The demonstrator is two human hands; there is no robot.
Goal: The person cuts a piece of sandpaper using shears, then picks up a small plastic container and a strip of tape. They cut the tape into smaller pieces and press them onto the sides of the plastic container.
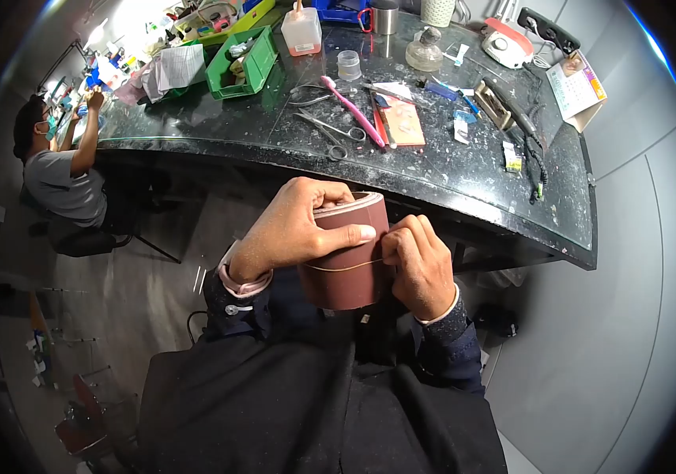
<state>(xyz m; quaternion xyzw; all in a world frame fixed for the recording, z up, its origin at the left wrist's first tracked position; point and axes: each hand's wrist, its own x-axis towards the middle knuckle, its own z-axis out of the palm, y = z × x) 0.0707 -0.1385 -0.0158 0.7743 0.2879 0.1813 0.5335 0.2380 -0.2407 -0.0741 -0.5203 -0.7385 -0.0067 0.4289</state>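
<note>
Near the front edge of the black table (464,175), a brown roll (343,290) is grasped by the left hand (294,225), with the thumb pressed to its outside and the fingers hooked over its rim. Its front is crossed by a thin band (342,270). The right hand (423,267) is curled against its side; whether the band is pinched there cannot be told.

Scissors (324,127) are lying near a brush (354,110) on the desk (460,170). A green bin (262,73) is standing beside papers (173,73).
</note>
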